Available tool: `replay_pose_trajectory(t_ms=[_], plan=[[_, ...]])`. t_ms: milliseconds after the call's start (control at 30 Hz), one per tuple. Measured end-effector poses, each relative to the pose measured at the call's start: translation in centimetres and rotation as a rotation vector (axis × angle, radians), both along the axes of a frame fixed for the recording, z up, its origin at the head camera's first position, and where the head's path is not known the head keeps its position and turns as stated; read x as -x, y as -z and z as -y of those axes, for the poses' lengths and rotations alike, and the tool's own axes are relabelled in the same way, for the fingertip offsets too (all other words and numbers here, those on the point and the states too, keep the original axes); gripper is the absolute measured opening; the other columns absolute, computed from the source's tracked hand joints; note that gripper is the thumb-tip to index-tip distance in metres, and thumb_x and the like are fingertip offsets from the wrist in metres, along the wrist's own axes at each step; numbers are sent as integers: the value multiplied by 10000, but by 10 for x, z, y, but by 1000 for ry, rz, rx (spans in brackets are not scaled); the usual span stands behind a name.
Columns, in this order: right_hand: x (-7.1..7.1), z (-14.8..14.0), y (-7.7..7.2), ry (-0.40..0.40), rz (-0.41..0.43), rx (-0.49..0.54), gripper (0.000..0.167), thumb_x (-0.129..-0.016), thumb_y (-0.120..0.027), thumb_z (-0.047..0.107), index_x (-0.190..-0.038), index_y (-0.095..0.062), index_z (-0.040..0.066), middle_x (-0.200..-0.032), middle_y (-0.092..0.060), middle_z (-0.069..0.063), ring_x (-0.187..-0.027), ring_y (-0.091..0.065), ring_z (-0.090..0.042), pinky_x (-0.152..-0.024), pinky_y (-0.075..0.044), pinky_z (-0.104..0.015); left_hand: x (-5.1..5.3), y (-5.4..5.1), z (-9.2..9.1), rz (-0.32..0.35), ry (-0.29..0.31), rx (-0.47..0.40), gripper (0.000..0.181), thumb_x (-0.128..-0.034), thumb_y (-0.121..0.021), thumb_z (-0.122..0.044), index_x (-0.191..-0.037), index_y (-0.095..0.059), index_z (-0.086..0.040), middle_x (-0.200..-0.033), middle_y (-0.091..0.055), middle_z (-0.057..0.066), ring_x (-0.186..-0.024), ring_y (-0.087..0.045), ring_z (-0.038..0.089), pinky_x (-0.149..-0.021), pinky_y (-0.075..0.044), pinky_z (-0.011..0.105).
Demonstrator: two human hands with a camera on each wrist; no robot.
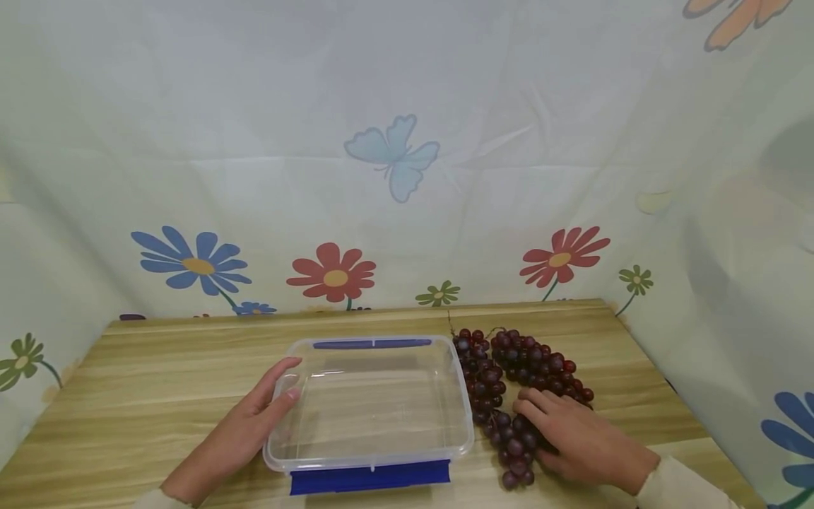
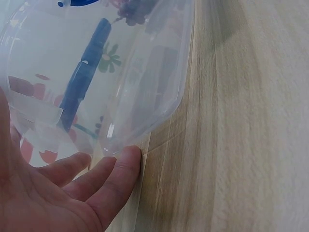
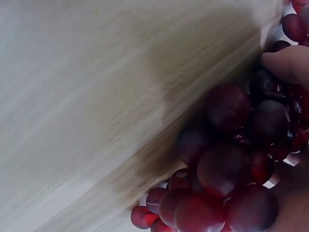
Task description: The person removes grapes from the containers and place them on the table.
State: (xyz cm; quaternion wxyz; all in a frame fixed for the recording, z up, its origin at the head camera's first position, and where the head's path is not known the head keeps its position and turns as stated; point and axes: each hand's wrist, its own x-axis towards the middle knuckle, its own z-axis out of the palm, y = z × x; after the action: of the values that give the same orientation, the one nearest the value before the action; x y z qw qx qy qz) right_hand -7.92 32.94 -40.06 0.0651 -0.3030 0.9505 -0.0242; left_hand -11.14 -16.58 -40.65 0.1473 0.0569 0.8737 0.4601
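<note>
A clear plastic food container (image 1: pixel 375 458) with blue latch flaps stands on the wooden table. At its left side my left hand (image 1: pixel 251 413) holds the rim, the thumb over the top edge. In the left wrist view, the fingertips (image 2: pixel 128 154) touch the container's outer wall near the tabletop. Right of the container lie bunches of dark red grapes (image 1: pixel 518 447). My right hand (image 1: pixel 581 435) grips the front bunch between thumb and fingers. The right wrist view shows these grapes (image 3: pixel 224 169) close up against the table, with the thumb at the upper right.
Behind the held bunch, another grape bunch (image 1: pixel 480 378) lies along the container's right side, and one more (image 1: pixel 540 364) slants to the right. The wooden table (image 1: pixel 159 389) ends at a flower-printed cloth (image 1: pixel 394 233) at the back and both sides.
</note>
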Motion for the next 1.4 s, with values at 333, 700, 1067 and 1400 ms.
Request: replay_pose_trajectory(t_ms=[333,700,1067,1400], plan=[[1,1,-1,-9,62,-2,663,-910,-778,269,-1502,-487,206,-1453,-554,6,-1333,-587,-277,-1033,-549,-587,1,-2,-1,17,0,-2,651,-1050,-425,-651,-1624,-216,-425,-1770,-74,147,-1597,-131,511,-1206,-226,756],[0,-4,-6,-57,15,59,727,-918,-738,243,-1567,-411,264,-1594,-465,-1,-1426,-523,-280,-1082,-519,-579,2,-2,-1,9,-5,6,623,-1065,-425,-622,-1621,-219,-433,-1770,-75,147,-1597,-131,506,-1210,-226,747],[-7,-1,-7,-38,-26,38,567,-1037,-578,317,-1579,-417,295,-1618,-456,25,-1440,-511,-252,-1081,-535,-523,1,-1,0,16,-10,17,640,-1055,-420,-646,-1623,-216,-430,-1768,-82,155,-1590,-146,516,-1199,-244,756],[-12,-4,-2,-117,-284,54,600,-1004,-626,205,-1572,-451,280,-1623,-479,36,-1443,-511,-218,-1146,-473,-366,1,2,1,6,-6,14,629,-1067,-425,-618,-1626,-225,-410,-1768,-87,153,-1584,-155,523,-1190,-259,762]])
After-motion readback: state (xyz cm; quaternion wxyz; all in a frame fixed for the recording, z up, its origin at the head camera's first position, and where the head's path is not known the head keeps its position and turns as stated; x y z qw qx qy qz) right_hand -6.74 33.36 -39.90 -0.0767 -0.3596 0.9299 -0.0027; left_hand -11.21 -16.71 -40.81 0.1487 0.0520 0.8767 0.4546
